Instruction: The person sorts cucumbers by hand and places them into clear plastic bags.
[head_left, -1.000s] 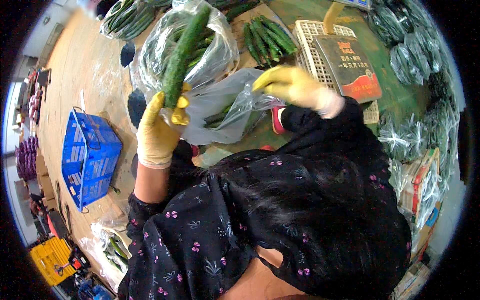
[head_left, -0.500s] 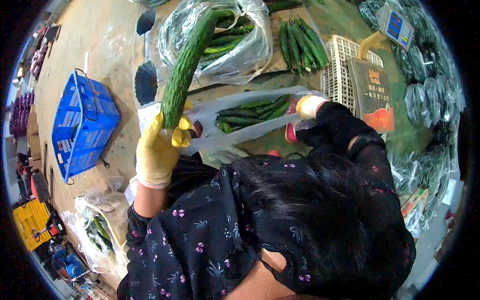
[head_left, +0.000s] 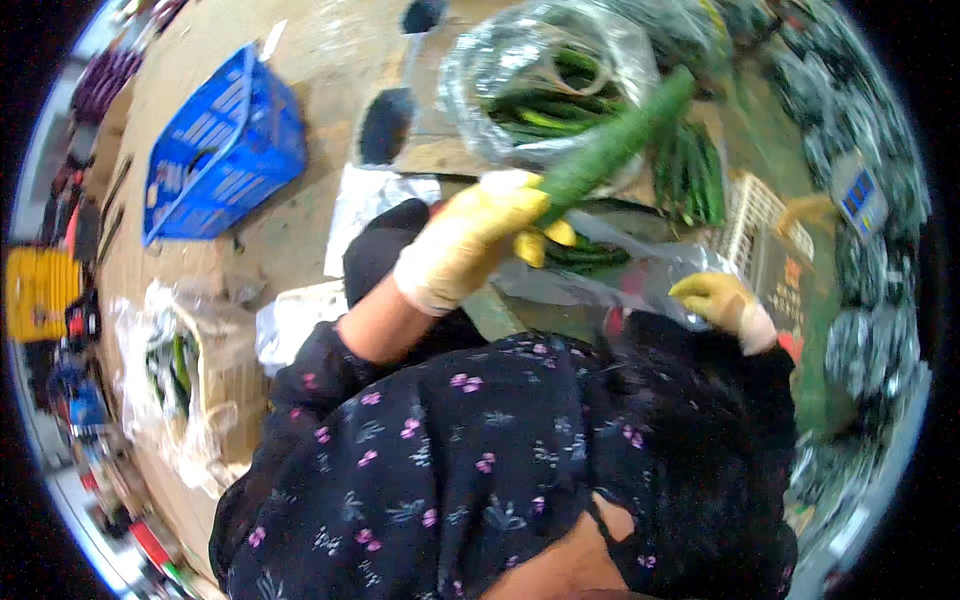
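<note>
Head view: one cucumber raised above a half-filled clear bag

Head camera looks down over a person in a dark flowered top, both hands in yellow gloves. Their left hand (head_left: 470, 240) is clenched round the near end of a long green cucumber (head_left: 615, 145), which slants up and away to the right, its far tip out over the big clear sack (head_left: 540, 90) of cucumbers lying beyond. Just below that raised cucumber, the right hand (head_left: 715, 300) pinches the right edge of a clear plastic bag (head_left: 620, 280); the fingers are closed on the film. A few cucumbers already lie inside this bag, close under the left hand's fingers. The held cucumber is outside the bag, above it and not touching it as far as I can tell.

Further right a loose bundle of cucumbers (head_left: 690, 175) lies on the green surface beside a white slatted crate (head_left: 745, 215). A small weighing scale (head_left: 860, 195) stands at the far right edge. Off to the left, well apart from the hands, a blue plastic basket (head_left: 225, 150) rests on the tan floor. Nearer and left, another clear bag (head_left: 175, 370) with green produce sits against a cardboard box. The picture is blurred, so finer detail of the grip is hard to make out
</note>
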